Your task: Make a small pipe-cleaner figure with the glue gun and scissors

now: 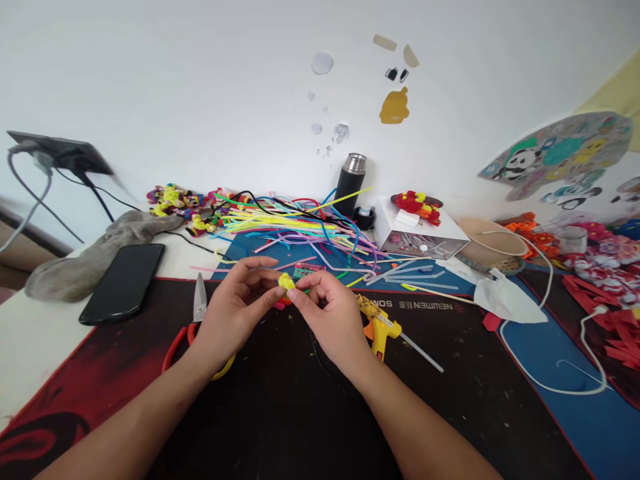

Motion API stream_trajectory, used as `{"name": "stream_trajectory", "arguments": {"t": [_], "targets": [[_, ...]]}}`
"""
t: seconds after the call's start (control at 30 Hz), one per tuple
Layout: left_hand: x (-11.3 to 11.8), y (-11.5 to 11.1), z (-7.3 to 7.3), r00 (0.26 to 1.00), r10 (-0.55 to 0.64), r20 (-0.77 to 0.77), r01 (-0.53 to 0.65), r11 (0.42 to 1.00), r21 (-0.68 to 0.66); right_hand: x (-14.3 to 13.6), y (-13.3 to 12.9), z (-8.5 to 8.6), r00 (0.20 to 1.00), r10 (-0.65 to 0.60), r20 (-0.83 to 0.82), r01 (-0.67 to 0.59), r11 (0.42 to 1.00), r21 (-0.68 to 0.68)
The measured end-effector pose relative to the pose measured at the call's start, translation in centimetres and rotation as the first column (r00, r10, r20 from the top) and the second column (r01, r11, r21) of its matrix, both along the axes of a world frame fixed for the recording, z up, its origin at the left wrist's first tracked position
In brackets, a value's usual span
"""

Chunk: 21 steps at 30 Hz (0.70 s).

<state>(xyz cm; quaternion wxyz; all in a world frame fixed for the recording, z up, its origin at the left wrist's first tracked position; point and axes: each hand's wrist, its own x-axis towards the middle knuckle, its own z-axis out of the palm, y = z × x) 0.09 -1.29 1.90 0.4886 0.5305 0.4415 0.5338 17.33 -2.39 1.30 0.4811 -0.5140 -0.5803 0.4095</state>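
Above the black desk mat (280, 413), a small piece of fuzzy yellow pipe-cleaner work (287, 281) is pinched at the fingertips of both hands. My left hand (233, 310) grips it from the left and my right hand (331, 313) from the right. A bit of orange and pink shows just below it, partly hidden by the fingers. Scissors (200, 300) with red and yellow handles lie beside my left hand, partly under the forearm. Close to my right hand lies a yellow hot glue gun (383, 328), a glue stick protruding from its back.
Loose pipe cleaners (300, 227) in many colours are heaped behind the hands. A black thermos (351, 183) and a white box (420, 230) stand near the wall. A phone (123, 283) lies at left; a white cable (550, 389) loops at right.
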Motion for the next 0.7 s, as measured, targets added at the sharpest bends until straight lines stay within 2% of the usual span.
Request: {"name": "stream_trajectory", "arguments": {"t": [0.4, 0.7], "targets": [[-0.19, -0.09, 0.05, 0.999, -0.007, -0.034, 0.008, 1.0, 0.008, -0.04, -0.15, 0.08, 0.998, -0.02, 0.052, 0.014, 0.993, 0.115], [-0.22, -0.08, -0.15, 0.999, -0.013, -0.04, 0.015, 0.999, 0.05, -0.07, -0.25, 0.07, 0.996, -0.038, 0.085, 0.028, 0.993, 0.11]]}}
